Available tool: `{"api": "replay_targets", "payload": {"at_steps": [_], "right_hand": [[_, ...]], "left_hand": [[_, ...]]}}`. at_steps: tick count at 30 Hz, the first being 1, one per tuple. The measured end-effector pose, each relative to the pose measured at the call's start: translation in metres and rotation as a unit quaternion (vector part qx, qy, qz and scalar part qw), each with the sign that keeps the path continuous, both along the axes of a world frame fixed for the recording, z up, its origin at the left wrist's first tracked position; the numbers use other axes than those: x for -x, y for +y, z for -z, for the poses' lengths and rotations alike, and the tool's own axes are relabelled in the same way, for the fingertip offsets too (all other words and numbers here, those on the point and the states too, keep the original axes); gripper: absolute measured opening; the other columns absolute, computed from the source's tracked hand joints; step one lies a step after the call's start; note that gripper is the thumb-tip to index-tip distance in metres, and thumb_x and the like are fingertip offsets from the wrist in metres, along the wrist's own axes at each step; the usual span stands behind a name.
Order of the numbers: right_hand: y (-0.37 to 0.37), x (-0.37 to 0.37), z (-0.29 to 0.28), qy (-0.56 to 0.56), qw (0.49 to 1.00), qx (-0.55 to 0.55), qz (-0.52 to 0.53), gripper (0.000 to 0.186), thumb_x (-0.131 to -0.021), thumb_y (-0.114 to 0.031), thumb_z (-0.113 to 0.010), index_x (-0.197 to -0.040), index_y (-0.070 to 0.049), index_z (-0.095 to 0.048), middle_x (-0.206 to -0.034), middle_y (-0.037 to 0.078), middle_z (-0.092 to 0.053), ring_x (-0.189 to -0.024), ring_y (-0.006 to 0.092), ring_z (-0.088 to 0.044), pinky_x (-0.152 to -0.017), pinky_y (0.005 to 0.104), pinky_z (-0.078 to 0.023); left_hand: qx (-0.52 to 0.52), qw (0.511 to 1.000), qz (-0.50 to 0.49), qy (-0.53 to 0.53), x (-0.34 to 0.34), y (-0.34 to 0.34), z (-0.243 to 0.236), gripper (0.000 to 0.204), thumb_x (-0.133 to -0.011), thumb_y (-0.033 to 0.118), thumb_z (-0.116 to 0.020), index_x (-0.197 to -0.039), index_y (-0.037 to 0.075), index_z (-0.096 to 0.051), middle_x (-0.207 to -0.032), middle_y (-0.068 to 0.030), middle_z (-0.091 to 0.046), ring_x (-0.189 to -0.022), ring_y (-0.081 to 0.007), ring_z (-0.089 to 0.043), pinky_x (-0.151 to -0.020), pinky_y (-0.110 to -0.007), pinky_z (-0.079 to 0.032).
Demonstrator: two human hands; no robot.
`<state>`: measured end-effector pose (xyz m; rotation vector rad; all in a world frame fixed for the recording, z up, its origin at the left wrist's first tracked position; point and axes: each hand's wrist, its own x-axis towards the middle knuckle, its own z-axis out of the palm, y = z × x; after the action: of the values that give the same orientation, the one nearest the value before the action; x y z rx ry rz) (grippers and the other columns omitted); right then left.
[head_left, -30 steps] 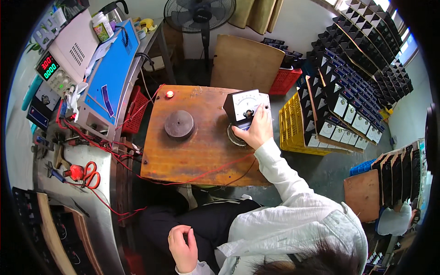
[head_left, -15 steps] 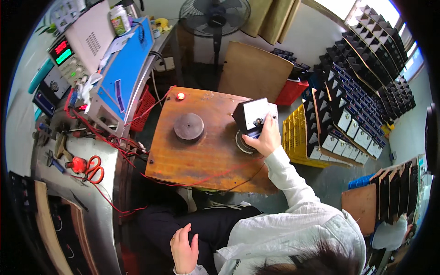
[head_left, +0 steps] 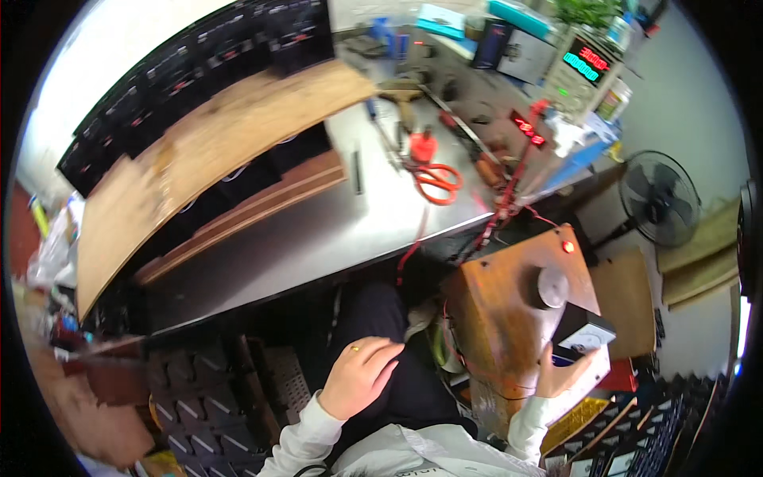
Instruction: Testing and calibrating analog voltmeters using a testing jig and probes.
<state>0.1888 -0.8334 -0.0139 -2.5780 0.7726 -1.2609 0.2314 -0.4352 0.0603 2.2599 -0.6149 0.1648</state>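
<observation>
My right hand (head_left: 560,372) grips a small black box with a silver-white panel (head_left: 586,337). The thumb is on one side and the fingers are on the other. The box is over the far right part of a worn wooden work table (head_left: 509,310). A round grey disc (head_left: 551,287) stands on that table, just beyond the box. My left hand (head_left: 362,379) hovers over my lap, wearing a ring, with nothing in it. Its fingers are loosely stretched out.
A metal bench (head_left: 310,230) at the left bears orange-handled scissors (head_left: 437,184), tools and wooden boards (head_left: 207,159) carrying black boxes. A lit red lamp (head_left: 568,247) sits on the table. A power supply (head_left: 586,67) and a fan (head_left: 660,195) stand farther back. Black boxes (head_left: 199,381) are stacked lower left.
The view has swung left, bringing the bench and its boards into sight. My left hand has come up from low over my lap. The right hand still holds the black box.
</observation>
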Motion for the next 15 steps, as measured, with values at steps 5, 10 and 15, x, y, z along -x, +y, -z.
{"api": "replay_targets", "payload": {"at_steps": [5,10,15], "right_hand": [[0.207,-0.083,-0.074,0.040,0.877,-0.104,-0.468,0.115,-0.056,-0.022,-0.090,-0.149,0.008,-0.030,-0.139,0.029,-0.048,-0.127,0.0461,-0.049,-0.107,0.0487,-0.040],[0.302,-0.127,-0.116,0.118,0.814,-0.033,-0.568,0.116,-0.060,-0.030,-0.089,-0.150,0.010,-0.027,-0.137,0.025,-0.051,-0.120,0.0411,-0.053,-0.098,0.0487,-0.041],[0.282,-0.149,-0.094,0.068,0.753,-0.196,-0.625,0.085,-0.072,-0.017,-0.088,-0.142,0.005,-0.047,-0.131,0.022,-0.058,-0.114,0.0356,-0.061,-0.096,0.0410,-0.051]], "left_hand": [[0.080,0.982,-0.129,-0.108,-0.017,0.018,-0.025,0.087,-0.087,0.015,-0.075,-0.155,-0.004,-0.025,-0.156,-0.0259,-0.035,-0.144,-0.0421,-0.037,-0.116,-0.055,-0.030],[0.161,0.943,-0.283,-0.064,-0.055,0.050,-0.036,0.112,-0.074,0.015,-0.085,-0.158,-0.001,-0.012,-0.149,-0.0265,-0.039,-0.133,-0.0428,-0.043,-0.114,-0.050,-0.032],[0.159,0.964,-0.208,-0.033,-0.081,0.096,-0.029,0.113,-0.065,0.016,-0.090,-0.156,0.003,-0.024,-0.146,-0.0233,-0.043,-0.128,-0.0399,-0.046,-0.112,-0.047,-0.034]]}}
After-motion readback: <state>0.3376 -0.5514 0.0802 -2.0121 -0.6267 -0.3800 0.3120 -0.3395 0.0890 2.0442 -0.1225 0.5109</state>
